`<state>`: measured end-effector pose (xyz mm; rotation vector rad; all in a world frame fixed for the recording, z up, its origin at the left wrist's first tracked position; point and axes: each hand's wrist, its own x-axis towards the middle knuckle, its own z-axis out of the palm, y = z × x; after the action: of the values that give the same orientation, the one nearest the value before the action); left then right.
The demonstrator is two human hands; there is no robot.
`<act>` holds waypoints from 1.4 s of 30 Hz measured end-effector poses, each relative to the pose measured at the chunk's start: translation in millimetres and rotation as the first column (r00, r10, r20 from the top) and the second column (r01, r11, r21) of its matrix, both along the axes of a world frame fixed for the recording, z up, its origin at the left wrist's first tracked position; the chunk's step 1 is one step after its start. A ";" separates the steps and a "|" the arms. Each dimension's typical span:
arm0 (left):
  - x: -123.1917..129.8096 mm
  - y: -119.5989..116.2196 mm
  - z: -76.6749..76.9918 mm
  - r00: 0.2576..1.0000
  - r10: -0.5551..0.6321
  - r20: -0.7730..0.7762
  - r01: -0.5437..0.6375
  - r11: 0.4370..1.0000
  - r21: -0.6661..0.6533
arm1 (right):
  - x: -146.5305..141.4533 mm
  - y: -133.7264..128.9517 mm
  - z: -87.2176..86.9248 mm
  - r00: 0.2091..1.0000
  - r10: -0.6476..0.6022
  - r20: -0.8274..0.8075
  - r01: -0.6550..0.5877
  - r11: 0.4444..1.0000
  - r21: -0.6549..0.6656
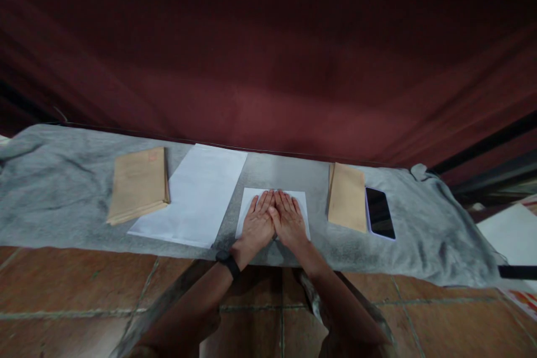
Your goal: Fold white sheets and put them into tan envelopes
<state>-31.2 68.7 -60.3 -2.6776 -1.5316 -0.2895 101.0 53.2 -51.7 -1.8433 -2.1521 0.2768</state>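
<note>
My left hand (259, 222) and my right hand (290, 221) lie flat, side by side, on a small white sheet of paper (302, 201), which looks folded. Their thumbs meet in the middle and the fingers point away from me. The hands cover most of the sheet; its top corners and side edges show. To the left lies a stack of large white paper (201, 196). Partly over its left edge rests a stack of brown envelopes (138, 182). On the right is a smaller stack of brown envelopes (347, 197).
A grey cloth (59, 190) covers the narrow table. Beside the right-hand envelopes lies a phone (380, 212) with a dark screen. A dark red curtain (268, 67) hangs along the far edge. Below is a tiled floor (75, 291); a white panel (512, 235) stands at far right.
</note>
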 end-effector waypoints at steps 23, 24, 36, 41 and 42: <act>-15.8 6.5 6.7 0.990 0.123 0.069 -0.123 0.992 -0.001 | 21.6 -4.7 -15.3 0.989 -0.100 0.113 0.076 0.977 0.199; -16.8 6.4 6.7 0.989 0.128 0.069 -0.128 0.992 0.000 | 23.3 -5.5 -16.0 0.989 -0.106 0.108 0.081 0.973 0.214; -29.9 4.1 1.1 0.976 0.203 0.081 -0.204 0.979 0.011 | 42.7 -20.9 -21.3 0.977 -0.172 0.130 0.135 0.959 0.249; -36.6 0.1 -6.0 0.966 0.226 0.127 -0.231 0.973 0.023 | 46.9 -29.2 -20.7 0.966 -0.213 0.149 0.174 0.955 0.241; -37.6 -1.2 -6.2 0.963 0.232 0.138 -0.238 0.971 0.033 | 47.8 -30.7 -21.0 0.962 -0.228 0.147 0.188 0.950 0.248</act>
<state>-68.8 67.5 -66.6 -2.4502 -1.8325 -0.4960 148.8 22.5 -72.7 -1.9964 -1.9721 -0.1828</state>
